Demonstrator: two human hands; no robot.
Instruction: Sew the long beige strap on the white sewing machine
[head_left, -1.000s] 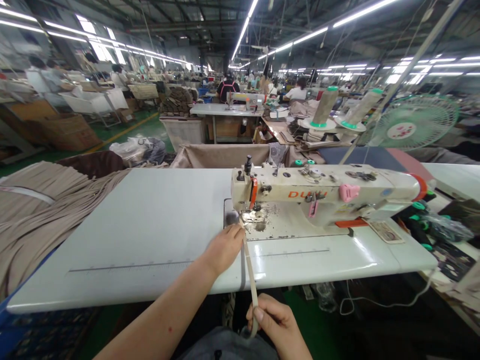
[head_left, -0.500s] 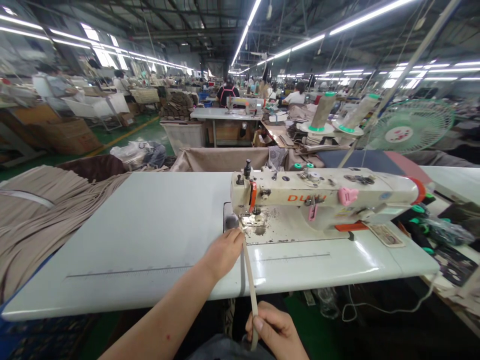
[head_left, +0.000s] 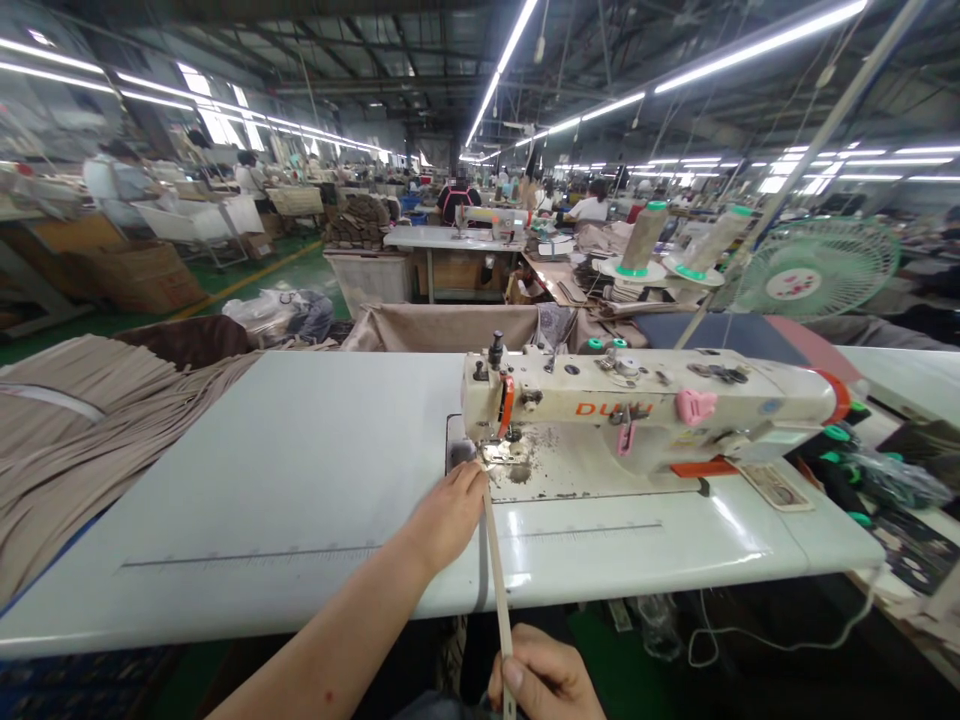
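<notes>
Pinching the strip (head_left: 496,565) is the right hand (head_left: 546,672); the left hand (head_left: 448,516) (grip unclear) touches it by the machine (head_left: 559,388).

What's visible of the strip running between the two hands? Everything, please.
The strip is narrow, flat and pale beige, probably cloth. It runs nearly straight, seemingly taut, from close to the sewing machine, past the front edge of the white table, and down to the right hand, which pinches it. The left hand touches its upper part, where detail is unclear. Its lower part reaches the picture's bottom edge.
</notes>
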